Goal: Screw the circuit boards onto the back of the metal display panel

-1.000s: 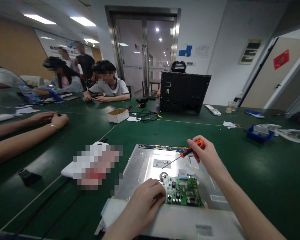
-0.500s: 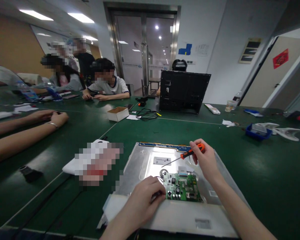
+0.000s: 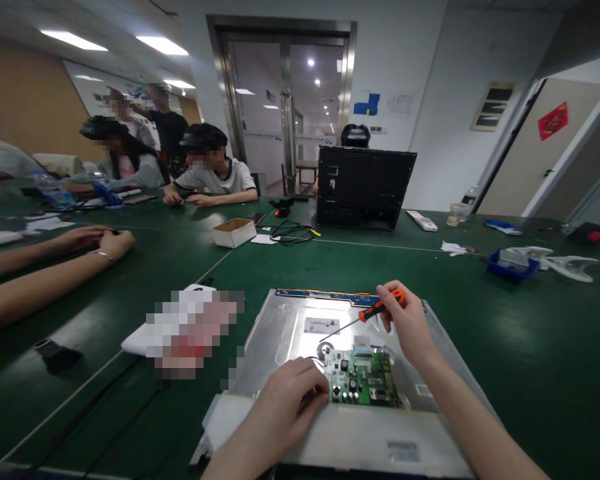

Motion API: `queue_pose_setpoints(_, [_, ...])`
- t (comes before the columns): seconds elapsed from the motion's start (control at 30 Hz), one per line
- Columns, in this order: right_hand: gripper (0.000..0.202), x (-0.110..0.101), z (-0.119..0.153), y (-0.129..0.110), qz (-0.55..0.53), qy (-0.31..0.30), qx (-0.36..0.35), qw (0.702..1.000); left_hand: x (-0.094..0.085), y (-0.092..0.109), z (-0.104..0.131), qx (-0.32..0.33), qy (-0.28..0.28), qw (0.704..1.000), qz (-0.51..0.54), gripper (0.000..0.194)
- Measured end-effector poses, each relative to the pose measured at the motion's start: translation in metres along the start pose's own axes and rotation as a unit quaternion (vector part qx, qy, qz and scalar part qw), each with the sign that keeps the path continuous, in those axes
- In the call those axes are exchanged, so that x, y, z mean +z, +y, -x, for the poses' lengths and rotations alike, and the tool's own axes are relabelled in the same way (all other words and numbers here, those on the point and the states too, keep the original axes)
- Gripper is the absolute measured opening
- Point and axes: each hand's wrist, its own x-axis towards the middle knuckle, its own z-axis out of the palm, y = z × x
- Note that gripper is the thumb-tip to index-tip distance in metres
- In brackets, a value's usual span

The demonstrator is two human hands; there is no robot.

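Orange screwdriver (image 3: pixel 381 305) in R hand (image 3: pixel 401 308) grip; L hand (image 3: pixel 300 393) at green PCB (image 3: pixel 363 379) (L grip unclear)

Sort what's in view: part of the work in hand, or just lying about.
In the work:
- screwdriver, in the right hand
- green circuit board, left hand at its edge
- metal panel under the board

Apparently just lying about:
- white box
- coiled black cable
- blue tray
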Motion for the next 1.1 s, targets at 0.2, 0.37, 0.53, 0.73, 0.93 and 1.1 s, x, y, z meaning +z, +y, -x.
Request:
queue_pose_setpoints(0.2, [0.050, -0.001, 0.001, 0.003, 0.014, -0.009, -0.002, 1.000, 0.002, -0.003, 0.000, -0.001, -0.005, 1.000, -0.006, 0.017])
queue_pose_setpoints(0.37, [0.048, -0.001, 0.002, 0.003, 0.009, -0.013, 0.000, 1.000, 0.002, -0.005, 0.000, -0.005, -0.009, 1.000, 0.005, 0.017])
queue_pose_setpoints(0.53, [0.050, 0.000, 0.002, 0.000, -0.018, 0.000, 0.004, 1.000, 0.000, -0.003, 0.000, -0.012, -0.010, 1.000, 0.018, 0.016])
queue_pose_setpoints(0.73, [0.051, 0.003, 0.003, -0.006, -0.101, 0.016, 0.016, 0.995, -0.002, 0.002, -0.001, -0.045, -0.013, 0.999, 0.025, 0.015])
queue_pose_setpoints(0.93, [0.050, 0.007, 0.010, -0.009, -0.069, 0.026, -0.023, 0.997, -0.001, 0.000, -0.001, -0.066, -0.016, 0.997, 0.021, 0.014])
queue_pose_setpoints(1.1, [0.049, 0.016, 0.022, -0.013, -0.046, 0.003, -0.070, 0.997, -0.004, 0.001, -0.002, -0.077, -0.019, 0.996, 0.028, 0.016])
